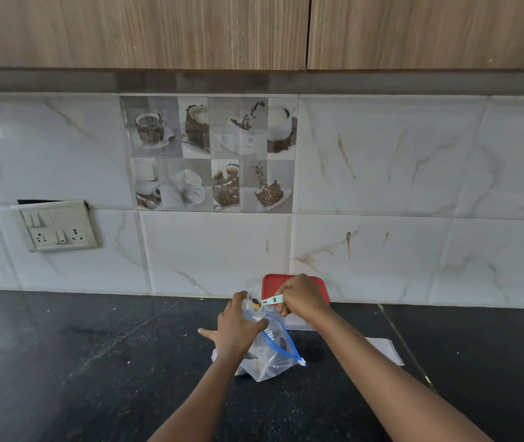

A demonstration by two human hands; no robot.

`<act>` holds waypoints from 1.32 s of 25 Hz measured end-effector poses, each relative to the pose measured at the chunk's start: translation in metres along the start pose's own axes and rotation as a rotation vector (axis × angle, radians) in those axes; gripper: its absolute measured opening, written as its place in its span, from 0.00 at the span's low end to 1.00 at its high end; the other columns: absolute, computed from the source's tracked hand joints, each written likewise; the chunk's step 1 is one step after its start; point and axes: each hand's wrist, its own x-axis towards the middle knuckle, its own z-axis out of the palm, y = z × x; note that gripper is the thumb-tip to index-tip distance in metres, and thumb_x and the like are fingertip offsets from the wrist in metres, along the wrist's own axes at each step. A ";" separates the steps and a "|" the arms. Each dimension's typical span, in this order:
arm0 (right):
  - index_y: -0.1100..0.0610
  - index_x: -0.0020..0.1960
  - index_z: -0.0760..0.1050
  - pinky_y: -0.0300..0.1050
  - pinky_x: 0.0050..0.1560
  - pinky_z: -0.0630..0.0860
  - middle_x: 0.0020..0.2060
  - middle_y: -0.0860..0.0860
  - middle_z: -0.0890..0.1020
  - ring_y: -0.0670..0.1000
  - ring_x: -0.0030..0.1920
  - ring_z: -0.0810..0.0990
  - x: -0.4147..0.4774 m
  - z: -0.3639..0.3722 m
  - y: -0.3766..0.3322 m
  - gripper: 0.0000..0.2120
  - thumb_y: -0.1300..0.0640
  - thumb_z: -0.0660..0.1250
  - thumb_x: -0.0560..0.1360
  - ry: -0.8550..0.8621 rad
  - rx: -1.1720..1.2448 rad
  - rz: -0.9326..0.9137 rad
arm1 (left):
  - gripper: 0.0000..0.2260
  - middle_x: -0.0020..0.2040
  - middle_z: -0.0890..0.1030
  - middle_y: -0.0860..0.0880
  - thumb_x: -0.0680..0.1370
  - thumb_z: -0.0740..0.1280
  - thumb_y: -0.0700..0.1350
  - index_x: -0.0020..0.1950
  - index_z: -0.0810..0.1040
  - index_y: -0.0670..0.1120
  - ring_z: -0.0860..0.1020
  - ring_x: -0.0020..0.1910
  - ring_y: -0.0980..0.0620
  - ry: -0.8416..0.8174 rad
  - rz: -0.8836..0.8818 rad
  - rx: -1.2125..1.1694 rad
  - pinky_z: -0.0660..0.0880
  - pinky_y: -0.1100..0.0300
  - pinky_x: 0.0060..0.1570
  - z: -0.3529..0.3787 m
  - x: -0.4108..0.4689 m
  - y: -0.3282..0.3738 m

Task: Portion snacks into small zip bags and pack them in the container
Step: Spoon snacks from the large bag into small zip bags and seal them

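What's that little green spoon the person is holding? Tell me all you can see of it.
The spoon is a small, pale green scoop that looks like plastic, with a short flat handle bearing a dark mark near its middle. The right hand pinches the handle's end. Its round bowl carries a brownish portion of snack and lies roughly level at the mouth of a small clear bag, which the left hand holds open. It is lifted above the black counter, in front of a red-lidded container.

Black stone counter (62, 362), marbled white wall tiles (381, 173), wooden cabinets (142, 30) above.
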 end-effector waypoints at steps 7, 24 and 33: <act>0.62 0.56 0.79 0.40 0.35 0.68 0.42 0.56 0.80 0.54 0.41 0.77 -0.019 0.013 0.001 0.15 0.70 0.60 0.73 -0.038 -0.517 -0.492 | 0.28 0.58 0.79 0.55 0.68 0.68 0.56 0.65 0.62 0.59 0.74 0.62 0.47 0.020 -0.078 -0.095 0.41 0.30 0.67 -0.006 0.000 -0.004; 0.60 0.61 0.78 0.46 0.55 0.79 0.56 0.57 0.81 0.55 0.54 0.81 -0.017 0.030 0.034 0.16 0.67 0.62 0.75 -0.012 -0.523 -0.252 | 0.23 0.51 0.81 0.47 0.72 0.69 0.49 0.64 0.65 0.50 0.77 0.57 0.44 0.055 -0.045 -0.129 0.48 0.39 0.73 -0.010 -0.006 0.004; 0.63 0.45 0.79 0.41 0.39 0.67 0.44 0.58 0.80 0.53 0.40 0.76 0.023 0.055 0.036 0.09 0.66 0.60 0.75 -0.395 -0.717 -0.152 | 0.21 0.39 0.76 0.53 0.73 0.69 0.48 0.62 0.66 0.50 0.76 0.48 0.46 0.082 0.037 -0.140 0.54 0.41 0.72 -0.020 0.001 0.007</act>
